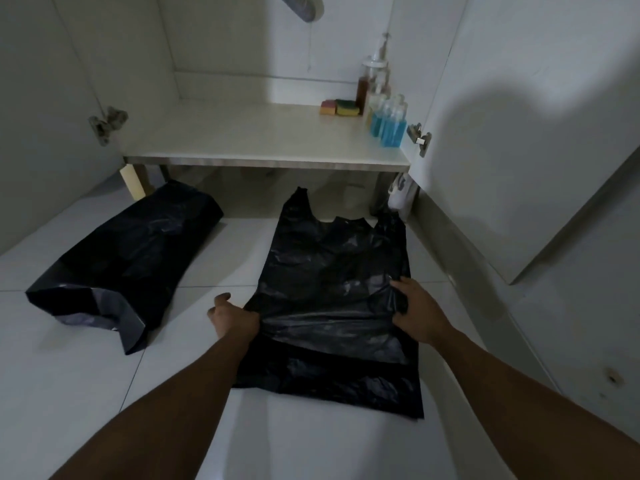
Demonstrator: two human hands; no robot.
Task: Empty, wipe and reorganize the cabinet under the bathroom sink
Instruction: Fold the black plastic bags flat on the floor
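1. Head view, lower centre: a flat black plastic carrier bag (332,306) lies on the white tiled floor (69,393).
2. Left hand (233,317) has its grip pinched on the bag's left edge; right hand (420,311) is clamped on the right edge.
3. Left of frame: a second crumpled black plastic bag (121,268), well apart.
4. Upper centre: the open white cabinet shelf (242,140), with blue liquid bottles (388,124) and coloured sponges (339,107) at its right end.

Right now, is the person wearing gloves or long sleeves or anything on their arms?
No. Both arms are bare for as far as the picture shows them, with no sleeves in view. The left hand and the right hand have no gloves. I can't see a watch, bracelet or ring on either one.
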